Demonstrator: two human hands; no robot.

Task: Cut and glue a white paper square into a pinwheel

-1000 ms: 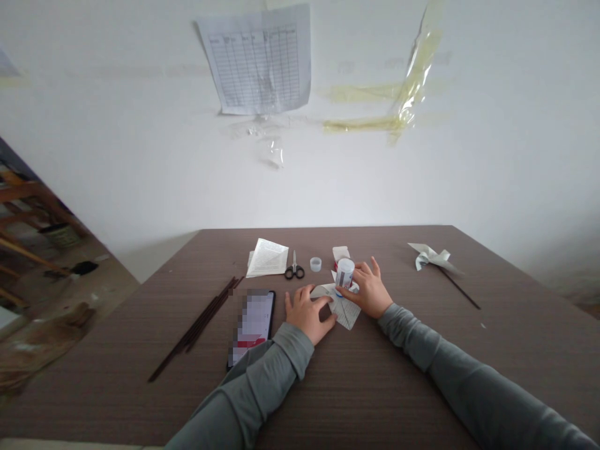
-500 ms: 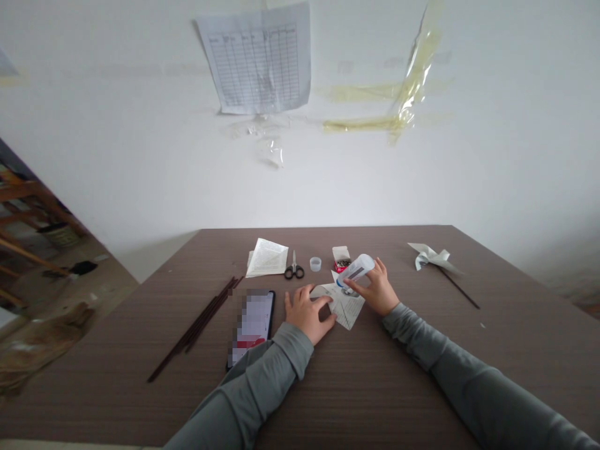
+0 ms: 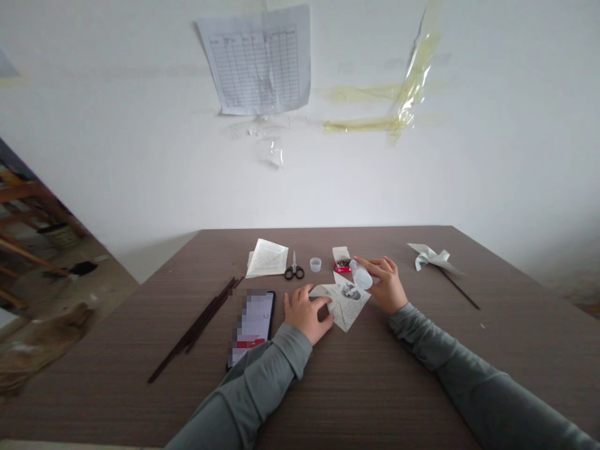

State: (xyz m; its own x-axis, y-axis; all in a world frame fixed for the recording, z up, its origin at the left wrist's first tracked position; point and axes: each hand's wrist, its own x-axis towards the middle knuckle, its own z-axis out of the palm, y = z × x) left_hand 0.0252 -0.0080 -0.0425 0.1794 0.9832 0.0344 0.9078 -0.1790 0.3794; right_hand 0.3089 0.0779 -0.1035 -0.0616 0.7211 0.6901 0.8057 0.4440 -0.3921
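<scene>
A square of printed paper (image 3: 345,314), with slanting lines and a dark picture on it, lies on the table. My left hand (image 3: 307,315) curves round its left corner, thumb and fingertips holding it down. In my right hand (image 3: 389,287) is a translucent white squeeze bottle (image 3: 362,275), tilted just above the paper's right side; its tip cannot be made out. Beyond the paper stands an open red and white box (image 3: 342,259) with small metal pieces in it. A small clear cap (image 3: 315,264) sits to the left of the box.
Black-handled scissors (image 3: 294,270) and folded printed papers (image 3: 266,257) lie at the back. A phone (image 3: 253,325) is beside my left forearm, with several dark sticks (image 3: 201,322) further left. A paper pinwheel (image 3: 434,257) on a stick lies at the right.
My right hand has moved slightly right and turned the bottle, so its tip no longer points down at the paper. My left hand has stayed nearly still on the paper.
</scene>
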